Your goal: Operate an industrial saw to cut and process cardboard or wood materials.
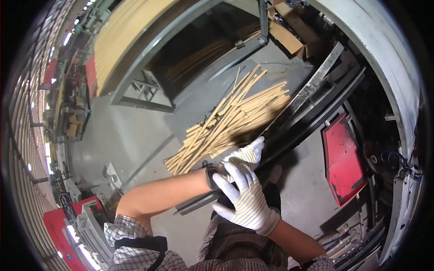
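Both my hands wear white gloves with thin yellowish and dark stripes. My left hand [247, 154] lies at the dark metal rail [312, 106], its fingers bunched toward the rail's upper edge. My right hand partly covers it, and I cannot tell whether it grips the rail. A dark watch [211, 177] sits on my left wrist. My right hand [247, 198] is close beside that wrist, fingers spread, with nothing visible in it. Just beyond the rail, a loose pile of long thin wooden strips [239, 115] lies on the grey floor.
A red metal panel [344, 159] stands at the right, past the rail. Behind the pile is a steel frame [142, 97] with a large yellowish board [129, 36]. An open cardboard box [287, 38] sits at the far right. Shelving and red parts line the left.
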`<action>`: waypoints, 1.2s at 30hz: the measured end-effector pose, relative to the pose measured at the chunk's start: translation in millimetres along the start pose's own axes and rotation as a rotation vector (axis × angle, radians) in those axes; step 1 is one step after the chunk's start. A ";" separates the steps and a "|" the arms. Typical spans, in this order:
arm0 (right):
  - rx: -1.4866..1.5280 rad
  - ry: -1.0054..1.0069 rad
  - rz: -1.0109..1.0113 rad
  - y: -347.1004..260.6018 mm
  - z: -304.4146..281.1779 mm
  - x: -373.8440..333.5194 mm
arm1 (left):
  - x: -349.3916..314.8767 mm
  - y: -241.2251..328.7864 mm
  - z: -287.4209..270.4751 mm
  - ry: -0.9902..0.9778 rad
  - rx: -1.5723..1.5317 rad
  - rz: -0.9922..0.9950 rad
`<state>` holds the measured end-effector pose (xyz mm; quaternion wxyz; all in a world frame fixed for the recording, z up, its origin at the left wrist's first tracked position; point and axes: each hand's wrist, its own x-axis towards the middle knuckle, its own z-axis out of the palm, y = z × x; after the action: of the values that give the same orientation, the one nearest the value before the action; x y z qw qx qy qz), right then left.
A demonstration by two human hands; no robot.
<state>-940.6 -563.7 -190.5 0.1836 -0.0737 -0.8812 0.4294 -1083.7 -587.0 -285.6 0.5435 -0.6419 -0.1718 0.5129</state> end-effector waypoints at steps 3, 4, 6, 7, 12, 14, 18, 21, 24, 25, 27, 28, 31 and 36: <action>0.004 0.066 -0.077 -18.7 -24.1 -14.3 | -4.3 -13.0 -8.3 0.081 -0.280 -0.182; 0.047 0.084 -0.079 -22.5 -29.0 -17.7 | -7.4 -25.3 -11.8 0.094 -0.235 -0.182; 0.121 0.233 -0.061 -38.7 -42.4 -21.7 | -12.8 -45.1 -25.0 0.117 -0.194 -0.178; 0.107 0.272 -0.056 -41.6 -51.3 -24.0 | -12.0 -50.6 -34.1 0.139 -0.187 -0.179; -0.020 0.397 -0.111 -85.3 -61.7 -48.0 | -36.3 -72.1 -70.3 0.253 -0.151 -0.180; -0.109 0.439 -0.092 -100.8 -49.0 -65.9 | -41.7 -71.1 -88.2 0.332 -0.165 -0.177; -0.248 0.495 0.013 -148.0 -25.7 -81.1 | -64.4 -68.2 -112.5 0.493 -0.246 -0.179; -0.126 0.570 0.122 -166.5 27.5 -108.6 | -82.5 -64.5 -137.8 0.624 -0.340 -0.145; -0.295 0.636 0.190 -204.0 49.2 -121.2 | -104.8 -58.7 -151.7 0.716 -0.464 -0.073; -0.322 0.661 0.218 -216.8 57.5 -126.3 | -110.4 -60.8 -158.6 0.753 -0.495 -0.042; -0.403 0.649 0.412 -231.7 73.7 -131.3 | -122.8 -59.5 -162.8 0.803 -0.580 0.040; -0.427 0.677 0.443 -237.4 77.9 -136.9 | -128.2 -60.2 -166.5 0.830 -0.627 0.085; -0.471 0.841 0.292 -265.2 92.1 -159.4 | -142.4 -68.7 -181.1 0.885 -0.788 0.245; -0.565 1.019 0.433 -334.9 130.0 -188.9 | -165.3 -70.8 -229.3 0.949 -0.912 0.495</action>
<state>-807.4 -920.6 -50.6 0.4632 -0.4923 -0.7274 0.1181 -934.6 -810.5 -172.6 0.1036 -0.9805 0.0369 0.1629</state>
